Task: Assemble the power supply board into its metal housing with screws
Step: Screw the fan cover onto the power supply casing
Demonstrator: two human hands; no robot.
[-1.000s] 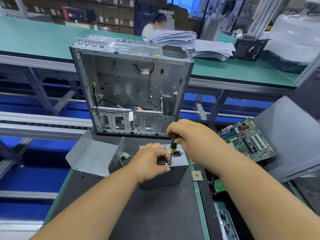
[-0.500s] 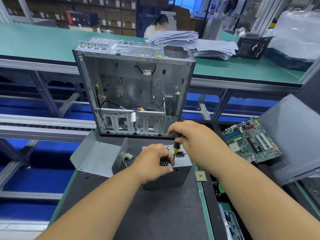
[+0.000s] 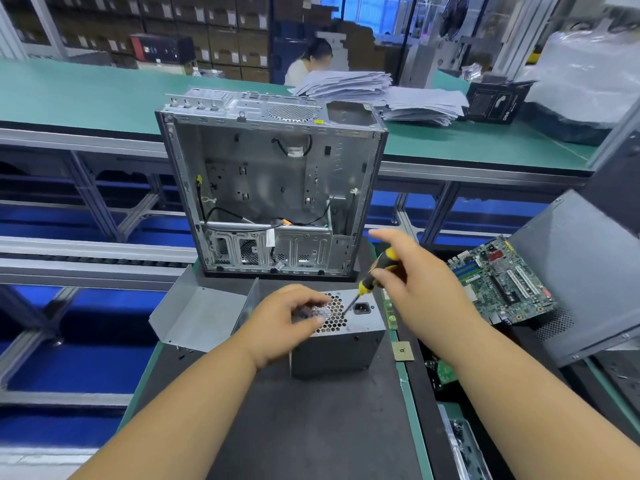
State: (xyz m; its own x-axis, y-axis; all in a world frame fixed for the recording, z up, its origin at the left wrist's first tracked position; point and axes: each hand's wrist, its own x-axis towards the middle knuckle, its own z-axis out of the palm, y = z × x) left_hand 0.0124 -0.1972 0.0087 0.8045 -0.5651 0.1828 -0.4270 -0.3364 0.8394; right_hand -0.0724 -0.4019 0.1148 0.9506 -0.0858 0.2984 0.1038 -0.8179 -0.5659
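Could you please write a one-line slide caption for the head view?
Left hand steadies the power supply housing while the right hand angles a screwdriver at its grille.

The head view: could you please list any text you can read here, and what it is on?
None can be read.
Black box: white print, too blurred.
Case: yellow sticker and white cable tag, too small.
Motherboard: markings too small.
Power supply: no label visible.
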